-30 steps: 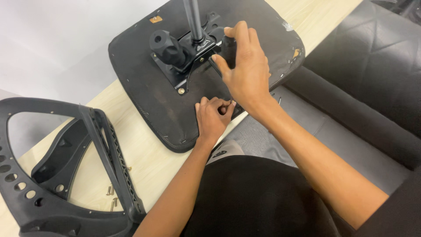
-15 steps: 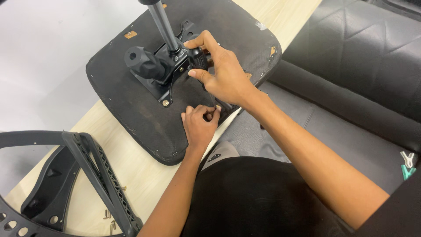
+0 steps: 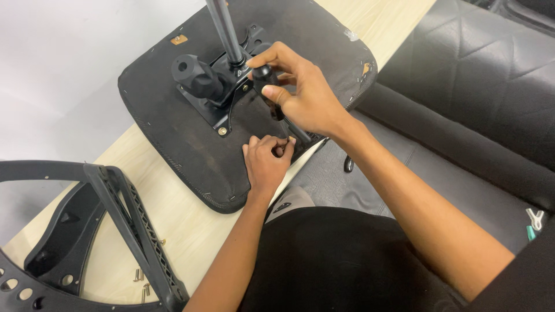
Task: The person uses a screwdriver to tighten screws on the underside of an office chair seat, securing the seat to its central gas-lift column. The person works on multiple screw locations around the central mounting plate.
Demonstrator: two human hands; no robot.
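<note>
Your right hand is closed around the black knobbed end of a lever that juts from the black metal mechanism plate, which is bolted to the underside of the upturned black fabric seat pan. Your left hand rests on that seat pan near its edge closest to you, fingertips pinched shut over something small and dark; it is too hidden to tell what it is. The seat pan lies on the pale wooden table, overhanging the table's right edge above the black padded sofa. A grey metal gas cylinder stands up from the plate's centre.

Because the seat overhangs that edge, a hard pull on the lever could probably tip or slide it toward your lap. If your pinch loosens, the small part would likely drop into the gap between table and sofa. Loose brass-coloured screws lie near the table's near-left corner beside the black plastic mesh backrest frame; a nudge to that frame could scatter them.
</note>
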